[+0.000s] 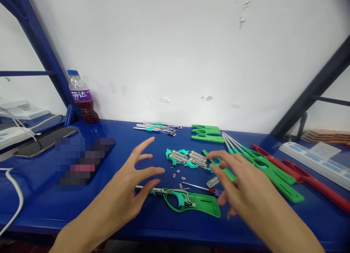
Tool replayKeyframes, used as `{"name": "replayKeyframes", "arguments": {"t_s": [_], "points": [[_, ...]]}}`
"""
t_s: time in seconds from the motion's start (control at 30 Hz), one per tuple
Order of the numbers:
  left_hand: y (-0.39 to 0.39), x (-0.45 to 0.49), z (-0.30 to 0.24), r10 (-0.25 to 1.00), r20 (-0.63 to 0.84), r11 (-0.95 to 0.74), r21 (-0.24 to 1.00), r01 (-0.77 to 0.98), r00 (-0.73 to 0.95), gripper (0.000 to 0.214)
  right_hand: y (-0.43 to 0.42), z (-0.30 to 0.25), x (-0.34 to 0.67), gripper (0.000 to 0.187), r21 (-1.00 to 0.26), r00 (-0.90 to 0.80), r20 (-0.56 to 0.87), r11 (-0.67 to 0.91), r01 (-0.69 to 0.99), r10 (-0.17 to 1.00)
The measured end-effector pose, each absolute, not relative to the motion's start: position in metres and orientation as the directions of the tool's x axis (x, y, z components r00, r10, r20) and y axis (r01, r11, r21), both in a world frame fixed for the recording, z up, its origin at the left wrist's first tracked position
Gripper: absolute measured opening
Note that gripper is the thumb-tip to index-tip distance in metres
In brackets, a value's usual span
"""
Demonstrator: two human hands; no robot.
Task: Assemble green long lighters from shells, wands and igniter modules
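My left hand [133, 183] is open, fingers apart, with its thumb passing in front of a metal tube; whether they touch I cannot tell. That tube runs into an open green lighter half-shell [205, 203], where white wires and a teal trigger [178, 199] sit. Over on the right, my right hand [243, 183] is also open and holds nothing. Its fingers hang near a screwdriver [198, 186], a clear fuel tank [212, 182] and another green shell piece [229, 173], partly covered by the hand. Between the hands lie clear tanks [179, 157], teal triggers [190, 165] and several tiny pale pieces [183, 178].
Metal tubes with wires [154, 128] lie near the wall, beside stacked green shells [206, 133]. Green lighters [276, 171] and red lighters [314, 180] lie right, before a power strip [317, 163]. A drink bottle [82, 96] and a phone [45, 141] are left.
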State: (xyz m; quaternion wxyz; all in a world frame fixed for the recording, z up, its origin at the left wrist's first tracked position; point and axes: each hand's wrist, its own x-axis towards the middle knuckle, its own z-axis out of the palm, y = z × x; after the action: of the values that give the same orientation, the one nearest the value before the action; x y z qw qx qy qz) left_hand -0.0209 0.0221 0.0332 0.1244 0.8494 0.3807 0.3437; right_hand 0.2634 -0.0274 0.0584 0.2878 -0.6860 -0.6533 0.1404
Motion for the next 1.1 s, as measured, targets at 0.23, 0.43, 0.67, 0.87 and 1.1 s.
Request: {"name": "replayKeyframes", "arguments": {"t_s": [0.23,0.43,0.67,0.87,1.1], "points": [[0.021,-0.018,0.023,0.711,0.380,-0.703,0.397,0.590,0.592,0.028,-0.009,0.059,0.276,0.016,-0.368,0.138,0.346,-0.001,0.930,0.928],[0.021,-0.014,0.024,0.697,0.377,-0.717,0.345,0.606,0.610,0.029,0.009,0.050,0.285,0.016,-0.238,0.009,0.289,0.062,0.969,0.957],[0.028,-0.013,0.022,0.703,0.396,-0.710,0.353,0.609,0.590,0.027,0.021,0.040,0.282,0.024,-0.224,-0.186,0.281,0.253,0.941,0.942],[0.030,-0.014,0.020,0.716,0.387,-0.698,0.370,0.613,0.581,0.027,0.030,0.027,0.278,0.035,-0.221,-0.220,0.260,0.280,0.934,0.940],[0.055,-0.006,0.032,0.743,0.331,-0.668,0.305,0.679,0.582,0.025,0.033,0.021,0.277,0.027,-0.177,-0.169,0.274,0.222,0.959,0.947]]}}
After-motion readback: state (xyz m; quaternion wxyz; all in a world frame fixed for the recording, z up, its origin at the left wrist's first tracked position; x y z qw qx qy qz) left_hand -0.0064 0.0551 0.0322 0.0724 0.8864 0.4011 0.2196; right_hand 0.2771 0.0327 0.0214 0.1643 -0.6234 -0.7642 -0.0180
